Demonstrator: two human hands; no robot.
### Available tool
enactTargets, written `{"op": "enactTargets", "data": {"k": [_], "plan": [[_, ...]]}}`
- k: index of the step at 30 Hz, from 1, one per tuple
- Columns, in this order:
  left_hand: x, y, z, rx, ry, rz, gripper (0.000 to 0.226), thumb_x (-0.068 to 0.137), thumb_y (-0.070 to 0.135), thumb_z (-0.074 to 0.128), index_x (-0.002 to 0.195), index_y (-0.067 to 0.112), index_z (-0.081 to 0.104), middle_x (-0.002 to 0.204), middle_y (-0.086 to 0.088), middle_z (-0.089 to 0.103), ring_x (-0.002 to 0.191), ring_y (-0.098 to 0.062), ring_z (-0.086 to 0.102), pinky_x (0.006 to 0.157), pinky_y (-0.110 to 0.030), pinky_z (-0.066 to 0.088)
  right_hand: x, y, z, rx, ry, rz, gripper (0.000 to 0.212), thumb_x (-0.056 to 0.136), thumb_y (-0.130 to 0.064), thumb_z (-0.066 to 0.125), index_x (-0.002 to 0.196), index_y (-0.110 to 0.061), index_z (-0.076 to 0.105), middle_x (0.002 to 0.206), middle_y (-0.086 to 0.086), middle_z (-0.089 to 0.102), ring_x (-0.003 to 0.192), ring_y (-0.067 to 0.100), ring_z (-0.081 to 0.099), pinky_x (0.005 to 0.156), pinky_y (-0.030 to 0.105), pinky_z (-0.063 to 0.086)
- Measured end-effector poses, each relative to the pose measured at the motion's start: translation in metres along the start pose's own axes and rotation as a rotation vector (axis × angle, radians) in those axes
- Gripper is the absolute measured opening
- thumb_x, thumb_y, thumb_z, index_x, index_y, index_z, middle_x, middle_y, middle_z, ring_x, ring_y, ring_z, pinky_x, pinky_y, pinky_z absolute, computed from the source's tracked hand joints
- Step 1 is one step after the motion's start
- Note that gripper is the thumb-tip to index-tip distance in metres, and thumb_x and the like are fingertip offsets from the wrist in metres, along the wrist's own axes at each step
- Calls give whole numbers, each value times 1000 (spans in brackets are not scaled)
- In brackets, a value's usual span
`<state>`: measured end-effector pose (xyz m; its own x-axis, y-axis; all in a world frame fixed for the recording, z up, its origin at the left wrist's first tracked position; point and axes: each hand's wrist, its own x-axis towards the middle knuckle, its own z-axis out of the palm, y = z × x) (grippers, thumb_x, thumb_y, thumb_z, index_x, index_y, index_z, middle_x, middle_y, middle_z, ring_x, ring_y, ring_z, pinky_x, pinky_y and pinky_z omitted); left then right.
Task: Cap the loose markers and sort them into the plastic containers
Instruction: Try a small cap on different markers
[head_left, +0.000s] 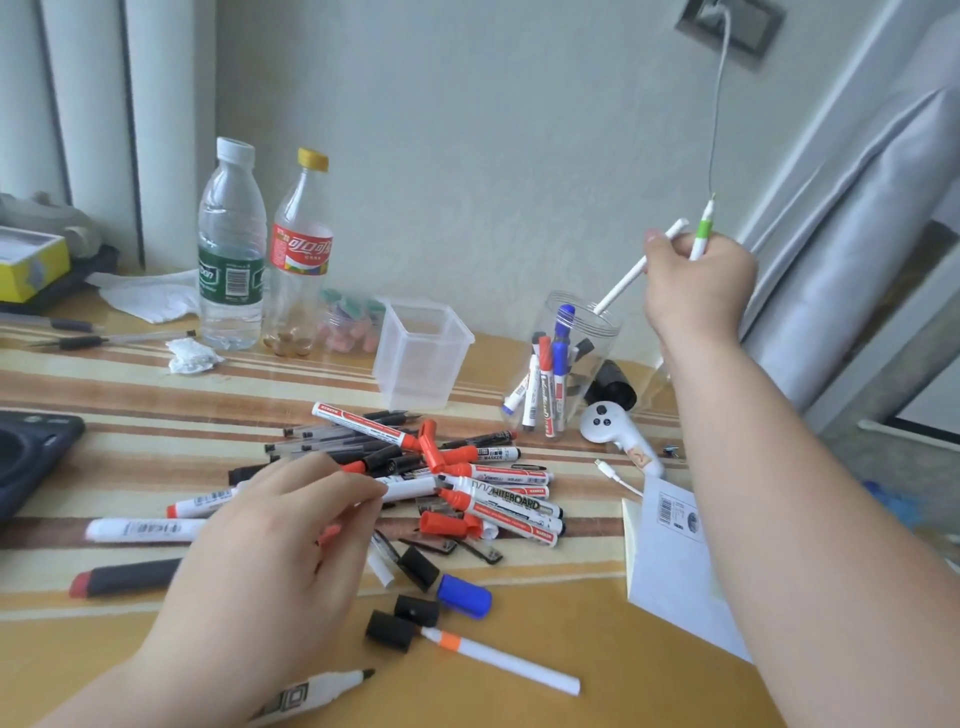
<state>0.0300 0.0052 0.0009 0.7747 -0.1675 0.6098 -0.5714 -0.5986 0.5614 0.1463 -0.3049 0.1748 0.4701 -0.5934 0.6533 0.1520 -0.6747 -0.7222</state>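
Right hand fisted around 2 pens; left hand in pinch on 1 marker

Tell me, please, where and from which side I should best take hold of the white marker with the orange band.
Probably the bare white barrel of the orange-banded marker, from above, pinching across it. It lies flat, its right half clear of everything, while loose black caps crowd its banded left end.
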Motion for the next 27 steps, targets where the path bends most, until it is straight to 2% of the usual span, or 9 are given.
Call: {"op": "enactTargets", "data": {"k": [2,6,8,11,13,17,20,23,27], "plan": [[0,1,0,-1,-12,4,15,88,30,59,90,29,74,73,19,51,71,-5,51,56,-16,38,4,9,8,-67,-60,30,31,86,-30,71,72,-3,69,53,-1,50,45,9,42,48,24,34],[1,3,-1,2,-28,-8,14,91,27,61,90,26,75,74,20,53,73,-6,50,58,-14,36,-2,26,15,-124,-175,142,24,82,-30,76,93,-8,75,77,1,71,64,14,63,61,23,51],[1,3,-2,-3,-35,-31,10,93,20,67,91,24,75,74,21,54,77,-6,51,61,-14,36,-14,24,11,-116,-171,146,26,81,-30,78,99,-13,73,86,1,73,72,13,68,61,19,49],[1,3,-1,-23,-49,-58,9,88,16,72,92,23,76,72,19,55,80,1,53,62,-14,37,-51,9,-2,-62,-248,106,12,82,-25,74,90,-16,75,74,-4,70,53,-2,60,50,13,43],[0,3,-1,-51,-45,-81,10,89,17,71,93,24,76,73,18,58,77,2,54,61,-16,38,-85,2,-11,8,-439,111,8,82,-22,73,81,-15,74,66,-2,69,48,3,55,52,21,43],[0,4,-5,-60,4,-94,11,89,15,70,92,24,76,73,16,62,70,-5,56,59,-23,42,-146,0,-26,240,-929,313,8,90,-6,64,99,-5,64,80,16,67,59,20,46,45,24,30],[2,2,-7,-40,63,-110,10,89,12,71,88,21,74,68,11,63,63,-11,56,59,-32,47,-173,4,-29,404,-1054,428,14,95,4,50,104,3,61,87,24,70,64,23,48,49,29,30],[3,0,-8,-51,86,-120,9,91,17,69,84,21,73,68,9,64,64,-14,57,61,-28,44,-191,10,-28,362,-1122,223,20,103,-3,49,104,-5,69,88,13,75,62,17,57,51,25,44],[2,5,-11,-68,12,-72,19,94,38,63,84,27,74,68,13,61,68,-12,57,59,-19,41,-215,11,-29,294,-1130,-42,30,104,-27,51,123,-46,63,73,1,70,58,14,57,61,31,52]]}}
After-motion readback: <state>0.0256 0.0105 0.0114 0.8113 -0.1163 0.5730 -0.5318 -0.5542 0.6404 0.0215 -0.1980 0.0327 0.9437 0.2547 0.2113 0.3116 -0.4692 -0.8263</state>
